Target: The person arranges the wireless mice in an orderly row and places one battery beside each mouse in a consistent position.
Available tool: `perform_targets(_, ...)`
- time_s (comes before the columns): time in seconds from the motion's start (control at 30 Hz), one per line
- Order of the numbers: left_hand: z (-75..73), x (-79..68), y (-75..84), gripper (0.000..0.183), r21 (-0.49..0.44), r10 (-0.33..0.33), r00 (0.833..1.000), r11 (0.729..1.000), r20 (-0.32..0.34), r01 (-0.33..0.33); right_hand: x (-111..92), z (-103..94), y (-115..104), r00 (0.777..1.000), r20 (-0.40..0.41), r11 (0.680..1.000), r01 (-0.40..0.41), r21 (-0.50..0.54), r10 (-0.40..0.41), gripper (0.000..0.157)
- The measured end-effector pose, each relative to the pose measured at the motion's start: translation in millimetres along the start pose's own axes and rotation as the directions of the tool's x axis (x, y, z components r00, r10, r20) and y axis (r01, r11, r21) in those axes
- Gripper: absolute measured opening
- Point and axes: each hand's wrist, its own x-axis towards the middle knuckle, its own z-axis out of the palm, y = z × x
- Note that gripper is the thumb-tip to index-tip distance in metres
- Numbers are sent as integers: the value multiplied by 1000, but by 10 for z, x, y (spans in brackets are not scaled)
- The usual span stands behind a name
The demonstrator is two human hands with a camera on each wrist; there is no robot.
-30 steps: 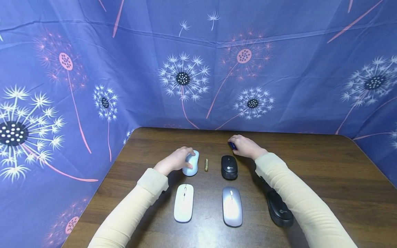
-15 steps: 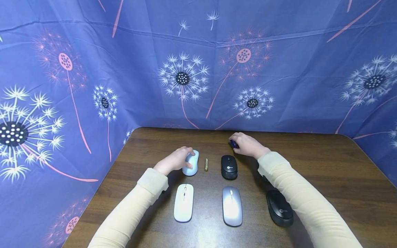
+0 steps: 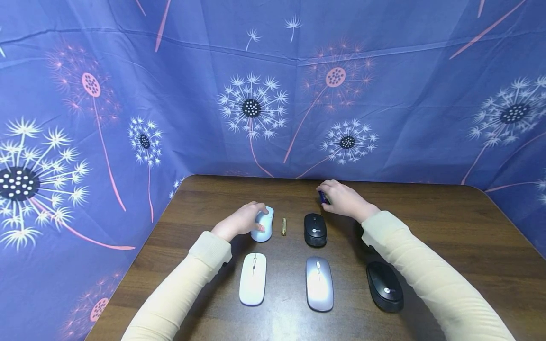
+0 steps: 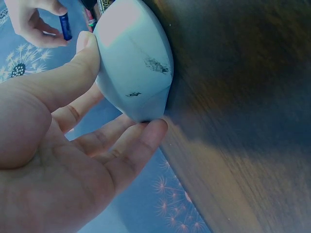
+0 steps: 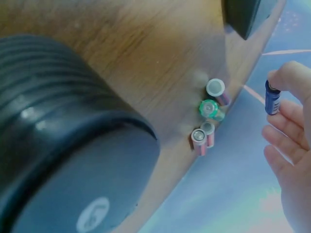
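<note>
At the left my left hand (image 3: pixel 242 219) grips a light blue computer mouse (image 3: pixel 265 220), thumb on one side and fingers on the other. The left wrist view shows dark scuffs on this mouse (image 4: pixel 131 58). Toward the far edge of the table, my right hand (image 3: pixel 341 199) pinches a blue battery (image 5: pixel 272 98) between thumb and fingers. A gold battery (image 3: pixel 284 227) lies on the wood just right of the blue mouse. In the right wrist view several batteries (image 5: pixel 209 109) stand or lie grouped near the held one; the head view hides them.
A white mouse (image 3: pixel 253 279) and a grey mouse (image 3: pixel 319 284) lie nearer the front. Black mice sit in the middle (image 3: pixel 315 229) and under the right forearm's side (image 3: pixel 385 286). A black ribbed object (image 5: pixel 68 136) looms in the right wrist view. A patterned blue cloth (image 3: pixel 273 118) hangs behind.
My right hand has shifted slightly right with the blue battery, and its forearm has swung right, uncovering more of the right-hand black mouse. The left hand stays on the blue mouse.
</note>
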Motion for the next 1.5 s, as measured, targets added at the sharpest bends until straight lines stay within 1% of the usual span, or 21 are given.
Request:
perform_targets(0.27,8,14,-14,48,5,7,1000,1000,-3,-7,-88,-115,-58,999,-33,1000,-9,15,10,45)
perform_targets(0.5,15,20,-24,47,1,10,1000,1000,-3,-10,-178,-161,-108,998,-53,999,-43,-3,42,46)
perform_targets(0.73,17,21,-19,47,4,22,1000,1000,-10,-22,-278,-212,-152,993,-114,1000,-14,-25,11,46)
perform_targets(0.97,9,9,-17,45,0,20,1000,1000,-8,-20,-402,-301,-218,994,-105,998,-40,-40,36,51)
perform_targets(1.13,10,11,-25,47,-2,9,1000,1000,6,-9,-513,-317,-242,993,-103,997,-55,-45,50,50)
perform_targets(1.5,7,14,-18,46,-3,3,1000,1000,5,-3,-703,-247,-264,992,-125,998,-34,-58,27,48)
